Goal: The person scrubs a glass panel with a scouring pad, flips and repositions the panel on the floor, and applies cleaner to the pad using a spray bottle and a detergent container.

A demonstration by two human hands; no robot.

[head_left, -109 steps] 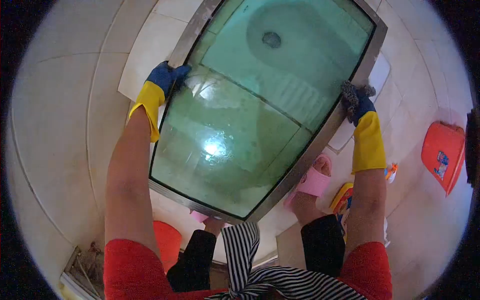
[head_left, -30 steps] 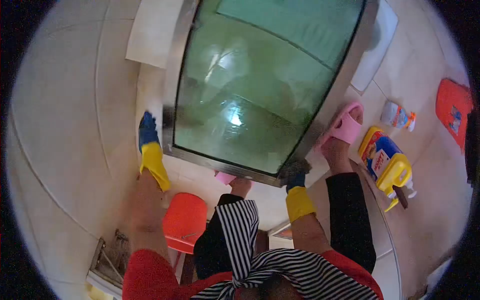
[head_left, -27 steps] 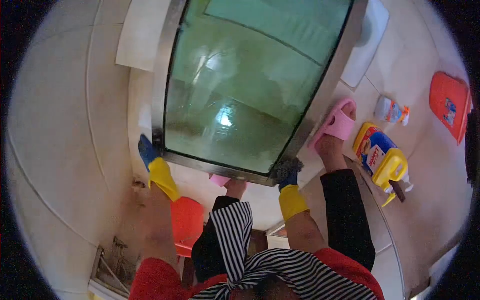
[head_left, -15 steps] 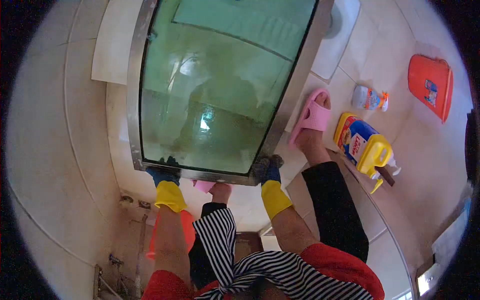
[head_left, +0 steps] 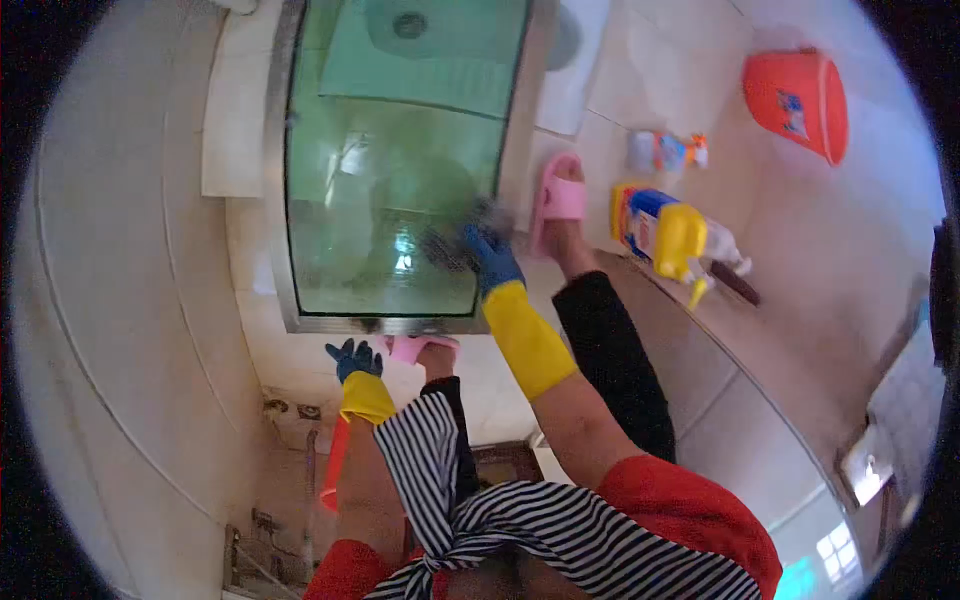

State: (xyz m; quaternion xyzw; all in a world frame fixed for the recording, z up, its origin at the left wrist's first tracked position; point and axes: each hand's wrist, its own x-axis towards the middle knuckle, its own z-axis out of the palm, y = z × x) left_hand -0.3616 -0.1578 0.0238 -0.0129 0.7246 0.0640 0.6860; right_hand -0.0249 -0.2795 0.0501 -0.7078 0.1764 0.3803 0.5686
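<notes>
A framed glass panel (head_left: 390, 170) tilts in front of me, its metal frame around greenish, wet-looking glass. At its lower edge my left hand (head_left: 356, 362), in a blue and yellow rubber glove, has its fingers spread with nothing in them. My right hand (head_left: 490, 255), gloved the same way, is over the panel's lower right part. Its fingers are curled at a dark mesh scrubber (head_left: 452, 248), which is blurred by motion. Through the glass a squat toilet with a drain hole shows.
Right of the panel lie a spray bottle (head_left: 668, 151), a yellow and blue detergent jug (head_left: 660, 232) and a dark-handled brush (head_left: 735, 283). A red bucket (head_left: 797, 105) stands farther right. My feet wear pink slippers (head_left: 563, 200). Pipes (head_left: 308, 470) run at the lower left.
My right hand has moved from the lower right corner up onto the glass with the scrubber. My left hand has come off the lower frame. The view has shifted to the right.
</notes>
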